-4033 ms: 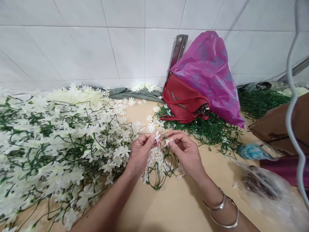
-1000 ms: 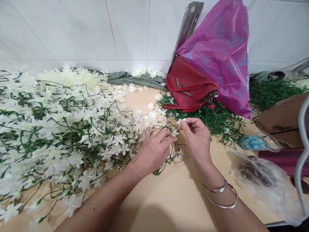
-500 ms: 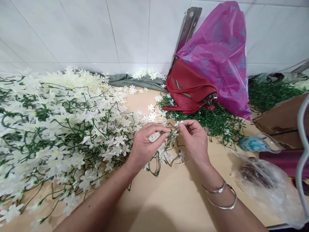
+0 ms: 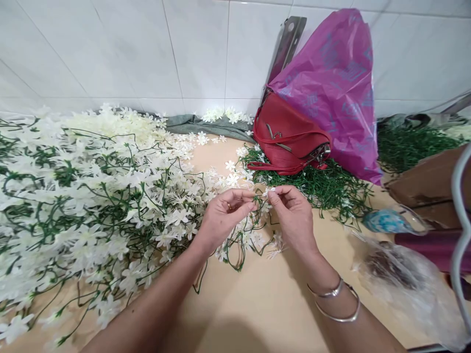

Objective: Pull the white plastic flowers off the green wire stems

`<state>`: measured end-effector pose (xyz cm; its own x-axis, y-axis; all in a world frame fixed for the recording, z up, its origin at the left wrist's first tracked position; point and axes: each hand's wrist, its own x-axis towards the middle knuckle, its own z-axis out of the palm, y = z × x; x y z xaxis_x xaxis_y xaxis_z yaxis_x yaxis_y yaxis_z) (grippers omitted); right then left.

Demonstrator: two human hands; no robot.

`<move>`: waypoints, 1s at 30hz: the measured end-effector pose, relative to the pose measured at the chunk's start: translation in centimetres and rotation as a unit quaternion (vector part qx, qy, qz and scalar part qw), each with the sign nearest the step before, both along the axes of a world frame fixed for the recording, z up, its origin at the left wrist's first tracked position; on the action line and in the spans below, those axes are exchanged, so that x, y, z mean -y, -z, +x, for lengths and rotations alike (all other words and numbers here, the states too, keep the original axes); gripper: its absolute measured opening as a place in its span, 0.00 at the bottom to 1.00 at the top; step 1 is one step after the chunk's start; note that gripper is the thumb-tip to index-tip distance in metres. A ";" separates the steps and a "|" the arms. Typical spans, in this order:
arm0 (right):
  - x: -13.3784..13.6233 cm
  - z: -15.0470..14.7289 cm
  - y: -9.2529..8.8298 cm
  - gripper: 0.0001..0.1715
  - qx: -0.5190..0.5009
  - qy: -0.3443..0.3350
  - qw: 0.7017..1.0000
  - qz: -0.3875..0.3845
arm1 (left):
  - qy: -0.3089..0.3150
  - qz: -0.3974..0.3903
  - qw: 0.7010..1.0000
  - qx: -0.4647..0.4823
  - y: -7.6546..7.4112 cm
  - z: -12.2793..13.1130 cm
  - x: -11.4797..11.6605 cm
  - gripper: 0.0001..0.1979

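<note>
My left hand [image 4: 226,213] pinches a thin green artificial stem [image 4: 258,197] between thumb and fingertips. Close beside it, my right hand [image 4: 294,215] is closed on a small white artificial flower [image 4: 270,191], held by thumb and forefinger. The two sets of fingertips are a short gap apart, over the table [image 4: 228,299]. Below them lie looped green stems [image 4: 235,255] with white blossoms. To the left spreads a large heap of white artificial flowers [image 4: 121,196] on green stems. Where the stem meets the flower is too small to make out.
Behind my right hand, a red handbag [image 4: 290,132] rests on green stems [image 4: 331,184], against a purple plastic bag [image 4: 338,88]. On the right are a blue-patterned mask [image 4: 386,220], a clear plastic bag [image 4: 412,294], a cardboard box [image 4: 427,179] and a grey metal bar [image 4: 458,235].
My left fingertips have shifted slightly left. My right hand, still pinching the white flower, has moved a little left too. The heap and the bags stay put.
</note>
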<state>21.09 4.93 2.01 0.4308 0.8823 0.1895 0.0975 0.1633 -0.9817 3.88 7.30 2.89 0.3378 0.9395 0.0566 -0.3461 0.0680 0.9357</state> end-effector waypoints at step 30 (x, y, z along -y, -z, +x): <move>0.1 1.6 -0.2 0.19 -0.064 -0.254 0.952 -0.158 | -0.060 0.231 0.936 -0.258 2.1 -0.4 0.4 0.05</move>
<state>22.68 4.79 2.22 -0.0652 0.9872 -0.1458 -0.0396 -0.1485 -0.9881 3.45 6.86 0.84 0.3247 0.8885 0.3242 0.1809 -0.3948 0.9008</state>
